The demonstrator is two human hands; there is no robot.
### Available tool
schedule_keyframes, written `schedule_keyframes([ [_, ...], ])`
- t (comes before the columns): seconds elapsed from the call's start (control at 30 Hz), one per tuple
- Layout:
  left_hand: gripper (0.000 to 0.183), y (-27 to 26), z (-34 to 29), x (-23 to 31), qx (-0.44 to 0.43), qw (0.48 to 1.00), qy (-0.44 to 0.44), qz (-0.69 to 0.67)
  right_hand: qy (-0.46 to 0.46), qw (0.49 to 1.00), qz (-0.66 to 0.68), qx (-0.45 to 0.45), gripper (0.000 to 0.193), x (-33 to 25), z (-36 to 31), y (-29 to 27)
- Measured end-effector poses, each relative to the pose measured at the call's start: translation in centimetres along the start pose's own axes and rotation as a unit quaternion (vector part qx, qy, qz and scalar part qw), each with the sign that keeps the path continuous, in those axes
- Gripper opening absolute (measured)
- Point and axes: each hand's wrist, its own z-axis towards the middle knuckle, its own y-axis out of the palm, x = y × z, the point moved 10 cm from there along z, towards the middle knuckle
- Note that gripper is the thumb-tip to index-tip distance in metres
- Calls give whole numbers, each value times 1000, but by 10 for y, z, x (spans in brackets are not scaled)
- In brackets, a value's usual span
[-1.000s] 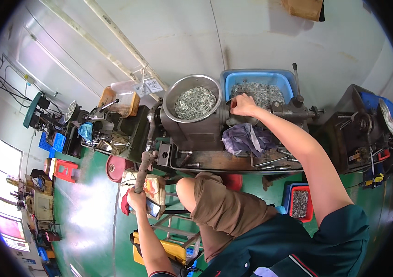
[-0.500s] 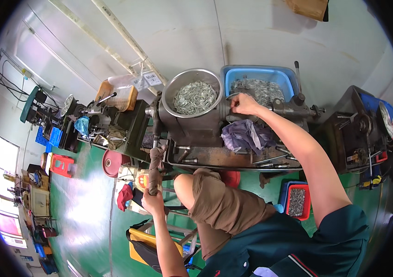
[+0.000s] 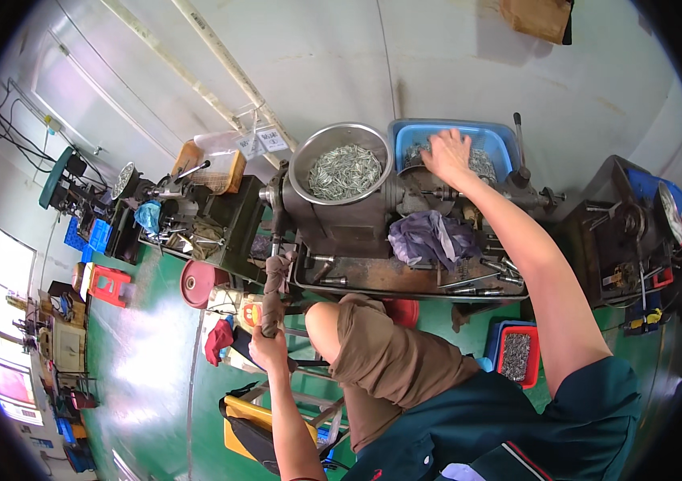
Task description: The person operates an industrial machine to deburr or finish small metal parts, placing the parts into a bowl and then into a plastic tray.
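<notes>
The right hand (image 3: 447,152) is up in the blue bin (image 3: 491,136), a rectangular plastic tub of small grey metal parts (image 3: 481,164). The fingers are spread and pressed down among the parts, palm down; whether they pinch anything cannot be told. The arm runs long and nearly straight from the lower right, bare from the dark green sleeve up.

The left hand (image 3: 267,346) sits low and close to the body, fist wrapped around the lever (image 3: 273,289), a long handle bound in worn, brownish cloth that rises to the machine (image 3: 349,224). The forearm comes straight up from the lower edge.

Just left of the bin stands a round steel bowl (image 3: 299,164), shiny-rimmed, heaped with thin silvery pieces. Both containers rest on top of the grey, blocky machine. Below them a crumpled purple rag (image 3: 431,238) lies on a rusty tray (image 3: 373,276) with loose tools. A bent knee in brown shorts fills the middle. Down on the green floor, a red crate (image 3: 517,357) holds more grey parts.
</notes>
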Motion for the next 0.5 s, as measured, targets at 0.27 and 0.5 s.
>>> schedule_keyframes([
  [0.27, 27, -4, -1, -4, 13, 1000, 4, -15, -259, 963, 9, -74, 20, -159, -15, -51],
  [0.5, 28, 1, -1, 4, 13, 999, 21, -21, -250, 952, -20, -173, 19, -170, -12, 4],
])
